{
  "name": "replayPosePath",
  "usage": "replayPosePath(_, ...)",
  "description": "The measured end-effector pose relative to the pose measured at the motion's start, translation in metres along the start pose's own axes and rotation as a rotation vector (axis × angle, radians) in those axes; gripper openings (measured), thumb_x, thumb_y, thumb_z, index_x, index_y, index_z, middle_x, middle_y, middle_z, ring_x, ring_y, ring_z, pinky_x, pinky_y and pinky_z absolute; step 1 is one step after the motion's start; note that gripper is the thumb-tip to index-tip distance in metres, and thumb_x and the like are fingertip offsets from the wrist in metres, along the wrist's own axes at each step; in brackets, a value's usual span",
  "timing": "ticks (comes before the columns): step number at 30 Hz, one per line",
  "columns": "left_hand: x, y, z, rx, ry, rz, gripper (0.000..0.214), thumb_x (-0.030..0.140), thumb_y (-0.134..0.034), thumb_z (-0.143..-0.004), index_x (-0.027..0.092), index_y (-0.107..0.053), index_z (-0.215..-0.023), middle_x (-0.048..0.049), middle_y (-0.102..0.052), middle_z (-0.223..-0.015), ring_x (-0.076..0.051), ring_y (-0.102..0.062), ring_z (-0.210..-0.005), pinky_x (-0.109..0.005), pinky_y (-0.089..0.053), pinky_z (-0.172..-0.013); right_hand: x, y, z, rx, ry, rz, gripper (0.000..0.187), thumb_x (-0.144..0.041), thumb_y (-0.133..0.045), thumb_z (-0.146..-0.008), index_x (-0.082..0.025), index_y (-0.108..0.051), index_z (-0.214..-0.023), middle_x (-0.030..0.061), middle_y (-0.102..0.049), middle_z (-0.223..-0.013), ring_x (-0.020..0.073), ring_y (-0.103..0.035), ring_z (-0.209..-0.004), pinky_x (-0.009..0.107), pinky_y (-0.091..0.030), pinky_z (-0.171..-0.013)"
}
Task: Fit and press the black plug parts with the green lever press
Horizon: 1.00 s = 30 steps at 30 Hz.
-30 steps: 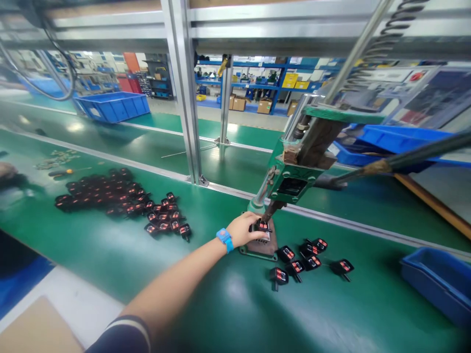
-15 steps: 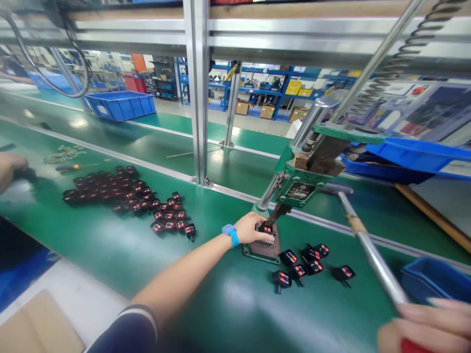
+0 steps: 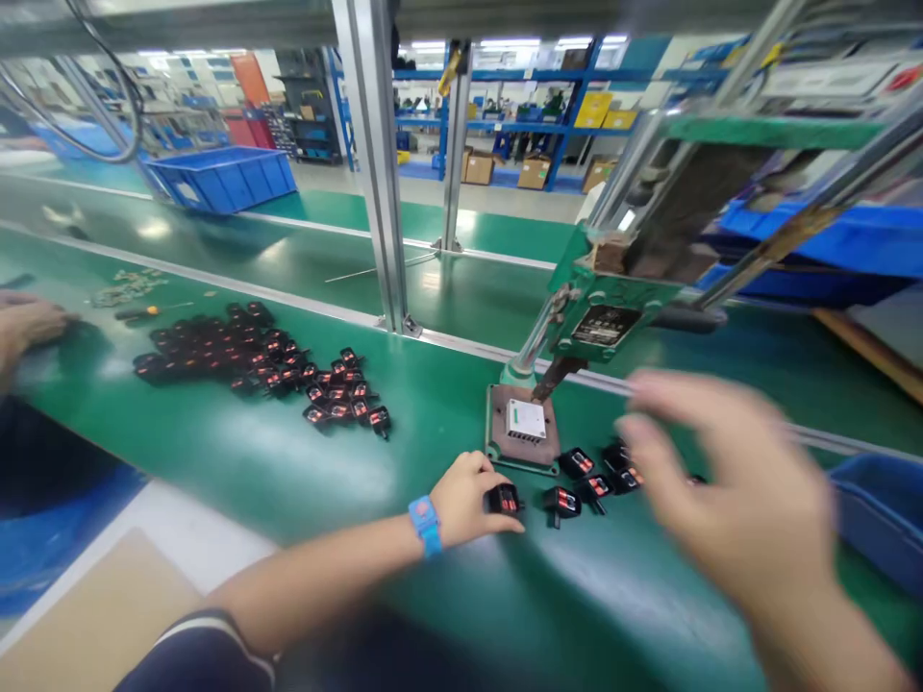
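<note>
My left hand [image 3: 472, 500], with a blue band at the wrist, grips a small black plastic part with a red-marked face [image 3: 505, 498] low over the green bench, just in front of the press base. Blurred by motion, my right hand [image 3: 728, 490] is off the lever, its fingers apart and nothing seen in them. It hides some of the loose black parts [image 3: 561, 502] lying right of the base. The green hand press [image 3: 612, 308] stands behind both hands. Its ram ends at the back of a bare metal fixture block [image 3: 526, 420], and its lever [image 3: 785, 235] slopes up to the right.
Many more black parts [image 3: 216, 346] lie grouped at the left, near a screwdriver [image 3: 137, 313] and a scatter of small pale pieces [image 3: 130, 286]. Another person's hand [image 3: 33, 322] rests at the far left. A metal post [image 3: 371, 173] and blue bins [image 3: 223, 180] stand behind.
My left hand has drawn back from the fixture with a black part. My right hand has let go of the lever, which now points upward, and has moved inward.
</note>
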<state>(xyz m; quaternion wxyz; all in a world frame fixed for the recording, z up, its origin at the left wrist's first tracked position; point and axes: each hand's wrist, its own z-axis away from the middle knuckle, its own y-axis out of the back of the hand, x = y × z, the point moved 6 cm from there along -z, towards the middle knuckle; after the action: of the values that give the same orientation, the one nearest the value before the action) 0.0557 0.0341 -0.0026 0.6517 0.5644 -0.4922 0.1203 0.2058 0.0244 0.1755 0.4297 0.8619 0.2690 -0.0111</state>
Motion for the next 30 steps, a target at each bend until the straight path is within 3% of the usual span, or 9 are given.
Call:
replayPosePath(2, -0.001, -0.002, -0.003, -0.018, -0.021, 0.000, 0.051, 0.058, -0.065, -0.055, 0.021, -0.064, -0.089, -0.0036, -0.052, -0.082, -0.016, -0.048, -0.079, -0.028, -0.040, -0.074, -0.006, -0.041, 0.035, -0.248, -0.031, -0.113, 0.017, -0.026, -0.049, -0.082, -0.019, -0.056, -0.096, 0.0037, -0.056, -0.091, 0.0115, -0.054, -0.081, 0.024, -0.046, -0.075)
replayPosePath(4, -0.001, -0.003, -0.006, -0.040, -0.037, -0.008, 0.047, 0.058, -0.064, -0.056, 0.020, -0.065, -0.085, -0.0028, -0.054, -0.077, -0.015, -0.049, -0.075, -0.028, -0.040, -0.072, -0.007, -0.080, 0.075, -0.505, -0.151, -0.247, 0.018, -0.027, -0.049, -0.081, -0.020, -0.057, -0.095, 0.0021, -0.054, -0.085, 0.0081, -0.052, -0.066, 0.020, -0.046, -0.061)
replayPosePath(6, 0.001, -0.004, -0.007, -0.070, -0.053, -0.019, 0.043, 0.055, -0.064, -0.058, 0.020, -0.065, -0.083, -0.0024, -0.055, -0.073, -0.015, -0.050, -0.072, -0.027, -0.039, -0.070, -0.004, -0.103, 0.101, -0.613, -0.283, -0.328, 0.022, -0.030, -0.053, -0.079, -0.021, -0.057, -0.098, 0.0017, -0.053, -0.081, 0.0081, -0.050, -0.063, 0.020, -0.046, -0.059)
replayPosePath(10, 0.002, -0.007, -0.005, -0.079, -0.069, -0.054, 0.035, 0.047, -0.066, -0.060, 0.018, -0.065, -0.079, -0.0021, -0.055, -0.070, -0.014, -0.050, -0.070, -0.027, -0.039, -0.068, -0.001, -0.116, 0.105, -0.540, -0.425, -0.439, 0.015, -0.030, -0.054, -0.078, -0.020, -0.062, -0.087, 0.0018, -0.052, -0.075, 0.0100, -0.049, -0.064, 0.022, -0.043, -0.059)
replayPosePath(13, 0.001, -0.008, -0.004, -0.069, -0.058, -0.058, 0.039, 0.052, -0.064, -0.060, 0.019, -0.065, -0.080, -0.0020, -0.056, -0.071, -0.015, -0.051, -0.071, -0.027, -0.039, -0.068, 0.002, -0.116, 0.101, -0.512, -0.480, -0.536, 0.018, -0.031, -0.050, -0.080, -0.020, -0.063, -0.077, 0.0026, -0.055, -0.077, 0.0111, -0.052, -0.069, 0.023, -0.043, -0.064)
replayPosePath(18, 0.000, -0.004, -0.004, -0.065, -0.033, 0.003, 0.046, 0.056, -0.064, -0.058, 0.023, -0.064, -0.089, -0.0024, -0.058, -0.078, -0.015, -0.052, -0.075, -0.027, -0.041, -0.071, 0.014, -0.114, 0.110, -0.460, -0.569, -0.605, 0.020, -0.037, -0.052, -0.079, -0.021, -0.065, -0.077, 0.0020, -0.059, -0.080, 0.0125, -0.055, -0.076, 0.023, -0.044, -0.070)
replayPosePath(23, 0.008, 0.011, 0.003, 0.030, -0.013, 0.138, 0.071, 0.052, -0.072, -0.049, 0.020, -0.054, -0.109, -0.0075, -0.055, -0.100, -0.019, -0.050, -0.089, -0.030, -0.044, -0.077, 0.013, -0.116, 0.116, -0.428, -0.561, -0.576, 0.021, -0.037, -0.050, -0.080, -0.021, -0.063, -0.079, 0.0021, -0.060, -0.082, 0.0127, -0.055, -0.077, 0.024, -0.044, -0.072)
replayPosePath(27, 0.009, 0.017, 0.011, 0.013, 0.126, 0.273, 0.028, 0.041, -0.064, -0.067, 0.019, -0.065, -0.085, -0.0041, -0.058, -0.081, -0.012, -0.053, -0.071, -0.023, -0.045, -0.064, 0.009, -0.117, 0.115, -0.440, -0.551, -0.575, 0.022, -0.035, -0.047, -0.082, -0.018, -0.060, -0.078, 0.0026, -0.058, -0.076, 0.0117, -0.053, -0.069, 0.022, -0.043, -0.063)
replayPosePath(30, 0.002, 0.014, 0.015, -0.036, 0.243, 0.376, 0.021, 0.037, -0.058, -0.073, 0.017, -0.067, -0.075, -0.0021, -0.059, -0.072, -0.010, -0.054, -0.062, -0.021, -0.046, -0.060, 0.007, -0.116, 0.115, -0.442, -0.503, -0.563, 0.021, -0.033, -0.045, -0.084, -0.017, -0.057, -0.078, 0.0029, -0.056, -0.076, 0.0113, -0.051, -0.068, 0.023, -0.042, -0.062)
